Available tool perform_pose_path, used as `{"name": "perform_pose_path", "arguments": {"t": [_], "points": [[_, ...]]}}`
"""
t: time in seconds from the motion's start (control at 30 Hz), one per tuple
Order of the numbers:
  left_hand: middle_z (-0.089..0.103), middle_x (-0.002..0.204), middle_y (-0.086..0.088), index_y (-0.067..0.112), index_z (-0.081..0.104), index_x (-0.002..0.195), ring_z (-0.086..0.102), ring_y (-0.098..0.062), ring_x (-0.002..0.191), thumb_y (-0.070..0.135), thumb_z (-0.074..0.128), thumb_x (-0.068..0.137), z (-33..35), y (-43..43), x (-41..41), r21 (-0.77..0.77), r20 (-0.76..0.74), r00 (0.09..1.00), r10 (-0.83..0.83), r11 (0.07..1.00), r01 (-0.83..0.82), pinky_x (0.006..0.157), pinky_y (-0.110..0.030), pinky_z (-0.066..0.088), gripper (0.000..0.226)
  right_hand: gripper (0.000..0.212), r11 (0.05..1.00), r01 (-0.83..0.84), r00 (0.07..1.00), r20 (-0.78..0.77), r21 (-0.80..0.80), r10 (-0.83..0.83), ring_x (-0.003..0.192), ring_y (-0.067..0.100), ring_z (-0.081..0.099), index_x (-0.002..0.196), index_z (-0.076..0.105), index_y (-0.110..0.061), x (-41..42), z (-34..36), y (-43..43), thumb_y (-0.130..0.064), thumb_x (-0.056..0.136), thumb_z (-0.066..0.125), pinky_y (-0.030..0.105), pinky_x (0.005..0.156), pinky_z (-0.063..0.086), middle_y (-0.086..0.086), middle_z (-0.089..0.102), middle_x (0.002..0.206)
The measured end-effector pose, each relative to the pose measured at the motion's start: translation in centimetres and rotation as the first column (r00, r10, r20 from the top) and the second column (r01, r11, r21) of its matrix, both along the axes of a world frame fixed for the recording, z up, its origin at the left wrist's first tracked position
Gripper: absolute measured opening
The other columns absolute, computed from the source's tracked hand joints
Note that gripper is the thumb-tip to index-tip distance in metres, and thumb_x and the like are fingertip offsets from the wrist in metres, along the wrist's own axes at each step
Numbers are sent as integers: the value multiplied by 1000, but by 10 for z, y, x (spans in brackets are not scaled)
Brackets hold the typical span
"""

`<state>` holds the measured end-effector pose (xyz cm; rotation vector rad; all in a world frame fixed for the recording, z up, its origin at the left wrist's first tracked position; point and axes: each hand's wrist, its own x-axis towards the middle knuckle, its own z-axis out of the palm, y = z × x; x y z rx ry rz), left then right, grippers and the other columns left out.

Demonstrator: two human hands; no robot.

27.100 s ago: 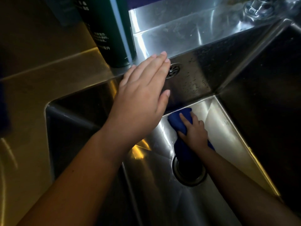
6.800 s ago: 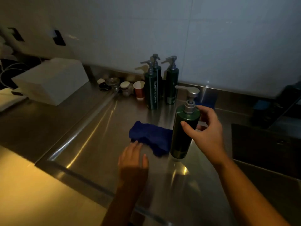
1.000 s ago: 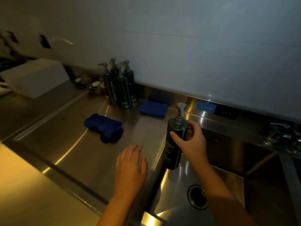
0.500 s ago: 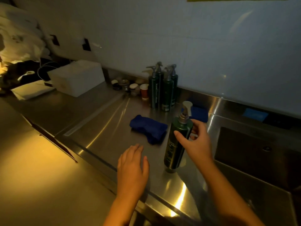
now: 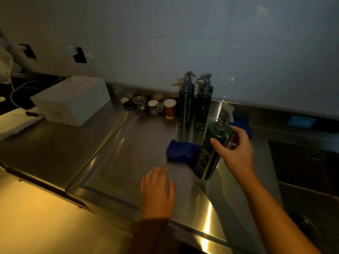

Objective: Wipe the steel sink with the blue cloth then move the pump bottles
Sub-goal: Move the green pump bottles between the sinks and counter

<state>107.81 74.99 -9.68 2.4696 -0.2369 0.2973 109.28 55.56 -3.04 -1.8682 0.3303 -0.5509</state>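
My right hand (image 5: 236, 153) grips a dark green pump bottle (image 5: 211, 154) near its shoulder and holds it tilted just above the steel counter (image 5: 128, 162). The blue cloth (image 5: 180, 150) lies bunched on the counter right behind the bottle. My left hand (image 5: 156, 193) hovers flat over the counter in front of the cloth, fingers spread, holding nothing. Several more green pump bottles (image 5: 194, 105) stand upright by the back wall. The steel sink (image 5: 308, 173) is at the right edge, its drain (image 5: 302, 224) partly visible.
A red paper cup (image 5: 169, 108) and small jars (image 5: 141, 104) stand left of the back bottles. A white box (image 5: 73, 99) sits at the far left with cables behind it. A blue sponge (image 5: 242, 123) lies behind my right hand.
My view has swung left from the sink to the counter. My right hand has carried the pump bottle along, now lifted and tilted in front of the cloth. My left hand stays flat.
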Motion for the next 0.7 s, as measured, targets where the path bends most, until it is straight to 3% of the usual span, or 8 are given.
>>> {"name": "perform_pose_path", "arguments": {"t": [0.07, 0.17, 0.33, 0.5, 0.7], "points": [[47, 134, -1, 17, 46, 131, 36, -17, 126, 24, 49, 94, -4, 1, 23, -14, 33, 999, -32, 999, 33, 100, -26, 14, 38, 55, 1000, 25, 1000, 4, 4, -25, 111, 11, 46, 125, 44, -17, 18, 1, 1, -15, 76, 70, 31, 91, 41, 3, 50, 129], [64, 111, -11, 7, 62, 112, 59, -29, 102, 27, 45, 85, -9, 1, 60, 14, 100, 991, -84, 996, 83, 89, -38, 32, 38, 55, 998, 63, 998, 23, 21, -63, 113, 15, 50, 124, 45, -16, 49, 1, -1, -14, 76, 71, 35, 97, 43, 3, 52, 127], [67, 101, -18, -2, 66, 101, 63, -31, 91, 22, 44, 82, -11, -2, 116, 45, 245, 952, -185, 983, 179, 81, -42, 48, 38, 53, 992, 120, 992, 27, 33, -121, 111, 11, 49, 122, 46, -18, 102, -2, -11, -15, 76, 72, 37, 99, 45, -10, 50, 114], [67, 104, -14, 4, 66, 104, 64, -31, 93, 29, 38, 83, -8, -17, 169, 114, 133, 960, -248, 966, 234, 81, -44, 45, 44, 52, 990, 143, 990, 9, -4, -143, 107, 7, 47, 120, 46, -18, 152, -12, -24, -15, 75, 72, 25, 87, 41, -9, 49, 114], [67, 107, -13, 5, 66, 104, 61, -29, 99, 29, 40, 83, -17, -27, 209, 79, 150, 949, -278, 960, 269, 89, -41, 39, 41, 57, 985, 165, 983, -69, -51, -168, 112, 13, 48, 124, 44, -17, 196, -33, -33, -19, 75, 73, 29, 90, 42, 3, 52, 127]]}}
